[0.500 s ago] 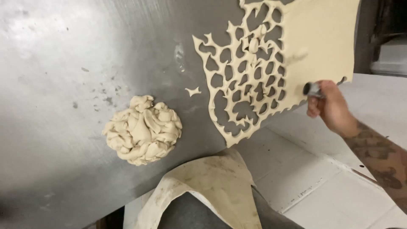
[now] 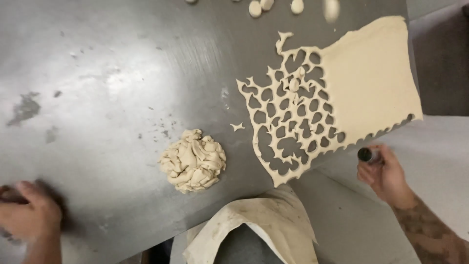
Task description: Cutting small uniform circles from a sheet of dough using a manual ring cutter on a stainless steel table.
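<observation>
The right hand (image 2: 386, 173) has its grip clenched round a small round cutter (image 2: 366, 155) – dark open end facing up, metal barrel poking out past the fingers, held just off the tabletop's near edge. Right above that grip is the rolled dough sheet (image 2: 371, 80): pale cream, its far-right part still smooth and whole, the part up and to the left of the grip punched so full of round holes that only a lacy web is left, and the edge nearest the cutter scalloped with half-circle bites. One tiny scrap (image 2: 238, 127) lies just off the web's left side. Further left of the grip sits a lumpy pile of dough trimmings (image 2: 194, 160), wadded strips all mashed together. A few cut dough rounds (image 2: 266, 6) lie at the far edge, well away from either hand. The steel tabletop (image 2: 112, 83) is brushed grey with a few smudges. The left hand (image 2: 29, 212) rests on the tabletop's near-left corner, blurred – can't tell whether its grip is closed on anything. A stained cream cloth (image 2: 264, 225) hangs below the tabletop edge, between the two hands.
</observation>
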